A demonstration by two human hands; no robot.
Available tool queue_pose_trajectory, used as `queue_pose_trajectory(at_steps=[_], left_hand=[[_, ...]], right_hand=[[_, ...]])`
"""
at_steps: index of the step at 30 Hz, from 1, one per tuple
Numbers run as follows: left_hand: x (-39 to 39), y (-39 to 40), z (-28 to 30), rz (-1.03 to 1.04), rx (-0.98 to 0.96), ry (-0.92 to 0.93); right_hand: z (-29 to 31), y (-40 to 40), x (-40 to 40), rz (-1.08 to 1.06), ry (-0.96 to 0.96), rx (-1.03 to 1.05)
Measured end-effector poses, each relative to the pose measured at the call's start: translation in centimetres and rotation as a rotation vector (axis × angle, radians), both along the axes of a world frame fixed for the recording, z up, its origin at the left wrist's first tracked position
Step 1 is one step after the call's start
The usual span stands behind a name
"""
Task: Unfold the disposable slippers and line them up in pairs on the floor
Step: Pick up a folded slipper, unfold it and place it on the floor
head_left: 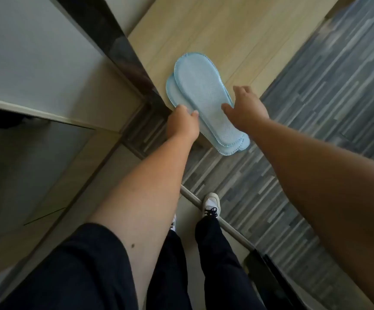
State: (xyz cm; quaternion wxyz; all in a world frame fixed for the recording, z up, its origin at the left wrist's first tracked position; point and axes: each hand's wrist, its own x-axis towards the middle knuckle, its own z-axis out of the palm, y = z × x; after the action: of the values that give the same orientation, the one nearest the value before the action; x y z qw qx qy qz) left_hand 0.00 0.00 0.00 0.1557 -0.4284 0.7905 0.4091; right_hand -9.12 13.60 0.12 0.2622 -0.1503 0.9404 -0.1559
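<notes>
A stack of flat, folded light blue disposable slippers [201, 97] lies sole-up on a light wooden surface [215, 30], its near end jutting past the surface's edge. My left hand [182, 123] rests at the stack's left edge, thumb touching the top slipper, fingers curled; whether it grips is unclear. My right hand [244, 107] hovers at the stack's right edge with fingers spread, thumb touching the top slipper.
A dark glossy frame [118, 52] and a pale wall panel [36, 52] stand to the left. Grey striped carpet [327, 97] covers the floor on the right. My feet in white shoes [211, 203] stand below by a metal floor strip [226, 224].
</notes>
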Motion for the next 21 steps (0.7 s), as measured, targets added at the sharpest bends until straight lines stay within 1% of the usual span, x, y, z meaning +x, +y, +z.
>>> queue_pose_trajectory(at_steps=[3,6,9,11,14,18,21], left_hand=[[-1.2,-0.2,-1.1,0.126,0.045,-0.025],[-1.5,-0.1,-2.1,0.234,0.104,-0.028],[-1.9,-0.2,-2.9,0.336,0.152,0.005],[-2.3,-0.4,-3.3,0.396,0.210,0.030],[-2.6,-0.4,-3.3,0.419,0.244,0.068],[-2.4,-0.1,-2.4,0.418,0.274,0.136],[-1.6,-0.2,-1.3,0.390,0.290,0.165]], right_hand=[[-0.5,-0.8,-1.3,-0.015,-0.040,0.035],[-0.8,-1.3,-2.0,-0.023,-0.141,0.061],[-0.9,-1.4,-2.5,-0.071,-0.190,0.019],[-1.1,-1.4,-2.8,-0.086,-0.188,-0.008],[-1.2,-1.2,-3.1,-0.139,-0.198,-0.074],[-0.3,-0.4,-3.2,-0.287,-0.292,-0.212],[0.8,0.5,-2.5,-0.358,-0.337,-0.287]])
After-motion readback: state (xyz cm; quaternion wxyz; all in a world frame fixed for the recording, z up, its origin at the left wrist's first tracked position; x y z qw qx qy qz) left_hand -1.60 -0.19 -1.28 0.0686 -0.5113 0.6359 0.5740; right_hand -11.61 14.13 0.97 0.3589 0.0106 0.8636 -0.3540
